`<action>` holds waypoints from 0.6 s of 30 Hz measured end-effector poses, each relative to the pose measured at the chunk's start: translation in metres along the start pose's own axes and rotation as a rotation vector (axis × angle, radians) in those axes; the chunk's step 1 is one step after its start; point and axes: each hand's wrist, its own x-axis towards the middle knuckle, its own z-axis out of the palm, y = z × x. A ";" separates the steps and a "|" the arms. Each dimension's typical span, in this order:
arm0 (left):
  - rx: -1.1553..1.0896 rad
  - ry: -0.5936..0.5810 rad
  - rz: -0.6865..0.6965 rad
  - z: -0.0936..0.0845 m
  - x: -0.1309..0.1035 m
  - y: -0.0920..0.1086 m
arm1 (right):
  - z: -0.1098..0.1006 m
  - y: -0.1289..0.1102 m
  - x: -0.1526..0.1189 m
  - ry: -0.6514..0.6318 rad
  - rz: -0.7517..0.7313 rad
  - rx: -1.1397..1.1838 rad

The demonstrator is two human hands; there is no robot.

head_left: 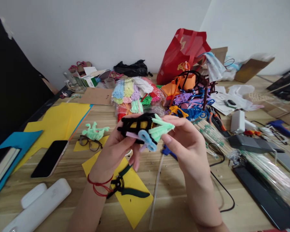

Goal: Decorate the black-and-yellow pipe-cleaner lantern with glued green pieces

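Observation:
Between my two hands, raised above the table, is a small pipe-cleaner model (145,125) with a black lattice body, yellow inside, a mint-green pointed end, a blue looped piece and a lilac strip. My left hand (118,145) wraps its black end. The fingers and thumb of my right hand (183,138) pinch the mint-green tip. Below lie green-handled pruning shears (120,185) on a yellow sheet (132,209). A blue glue gun (167,150) with a clear glue stick (156,190) is partly hidden behind my right hand.
A mint-green pipe-cleaner figure (94,131) and glasses (91,143) lie left, near a phone (50,158) and yellow sheets (60,120). Bagged pipe cleaners (135,91), a red bag (181,54) and colourful pieces (185,96) fill the back. Pliers (217,120) and a black cable (228,193) are at right.

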 end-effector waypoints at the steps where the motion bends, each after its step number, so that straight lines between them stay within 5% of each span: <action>1: -0.002 0.005 0.001 0.000 0.000 0.000 | 0.000 0.000 0.000 0.002 0.007 0.012; 18: -0.023 -0.007 -0.016 -0.003 0.000 -0.001 | 0.000 -0.003 0.000 -0.043 0.145 0.168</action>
